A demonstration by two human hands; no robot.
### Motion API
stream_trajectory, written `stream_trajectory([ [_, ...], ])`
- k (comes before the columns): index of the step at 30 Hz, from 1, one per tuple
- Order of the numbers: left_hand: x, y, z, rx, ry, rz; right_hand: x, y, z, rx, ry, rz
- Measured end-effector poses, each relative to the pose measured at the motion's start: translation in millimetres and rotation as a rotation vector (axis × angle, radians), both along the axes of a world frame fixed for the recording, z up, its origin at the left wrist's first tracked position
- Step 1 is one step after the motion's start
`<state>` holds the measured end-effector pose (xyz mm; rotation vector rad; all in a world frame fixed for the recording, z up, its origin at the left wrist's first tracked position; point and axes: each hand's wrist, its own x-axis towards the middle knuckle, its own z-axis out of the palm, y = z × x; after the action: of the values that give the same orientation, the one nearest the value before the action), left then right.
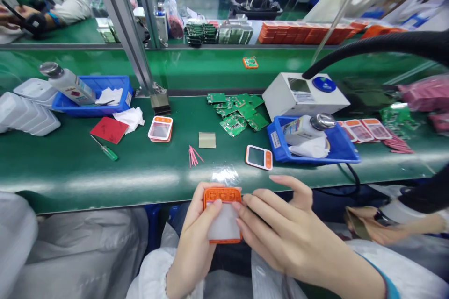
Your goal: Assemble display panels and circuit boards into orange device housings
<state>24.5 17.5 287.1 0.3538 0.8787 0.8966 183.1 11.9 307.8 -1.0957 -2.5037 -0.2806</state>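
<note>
An orange casing (223, 222) with a whitish flat panel in it is held below the bench's front edge. My left hand (198, 236) grips its left side, thumb lying over the panel. My right hand (280, 226) is at the casing's right edge with fingertips touching it, its fingers stretched out and the thumb apart. Beyond my hands on the green bench (140, 168) lie a white and orange device (258, 157), pink strips (193, 156), a beige square (207, 140) and a pile of green circuit boards (238, 111).
Two blue trays (317, 156) hold bottles and wipes. A white box (303, 96) stands behind the right tray, near a black hose (372, 42). At left are a red square (109, 130), a green screwdriver (107, 150) and stacked casings (160, 129). Another person's hand (379, 226) is at right.
</note>
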Motion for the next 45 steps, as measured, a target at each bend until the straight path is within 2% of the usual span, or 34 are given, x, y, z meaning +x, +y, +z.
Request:
stream_trajectory([
  [8, -7, 11, -4.7, -0.022, 0.007, 0.024, -8, 10, -15.4, 0.056, 0.09, 0.014],
  [13, -11, 13, -2.3, -0.011, 0.016, 0.04, -4, 16, -7.4, -0.04, 0.298, -0.017],
  [15, -13, 14, 0.1, -0.032, 0.021, 0.038, -2, 18, -5.2, -0.014, 0.365, -0.054],
  [22, -14, 18, 0.2, -0.045, -0.01, 0.049, -9, 19, -18.9, 0.069, 0.213, -0.001],
  [26, -14, 19, -1.8, -0.068, -0.014, 0.053, -11, 24, -23.0, 0.114, 0.211, 0.001],
  [30, -14, 22, -5.8, -0.066, -0.009, 0.048, -13, 24, -22.9, 0.088, 0.22, -0.009],
  [33, -13, 28, -11.4, -0.033, 0.014, 0.053, -11, 30, -22.2, -0.002, 0.253, 0.022],
  [34, -14, 30, -13.5, -0.027, 0.02, 0.061, -9, 37, -22.2, -0.073, 0.284, -0.002],
  [36, -15, 35, -17.5, -0.029, 0.04, 0.089, -1, 62, -23.0, -0.259, 0.345, -0.145],
  [37, -17, 37, -19.4, -0.033, 0.055, 0.103, 4, 81, -24.2, -0.391, 0.349, -0.289],
  [40, -24, 42, -24.9, -0.028, 0.112, 0.154, 22, 155, -30.5, -0.494, 0.307, -0.487],
  [43, -33, 43, -29.0, -0.016, 0.106, 0.215, 33, 230, -36.8, -0.546, 0.214, -0.57],
  [45, -39, 42, -30.5, -0.028, 0.083, 0.248, 33, 267, -38.7, -0.593, 0.139, -0.549],
])
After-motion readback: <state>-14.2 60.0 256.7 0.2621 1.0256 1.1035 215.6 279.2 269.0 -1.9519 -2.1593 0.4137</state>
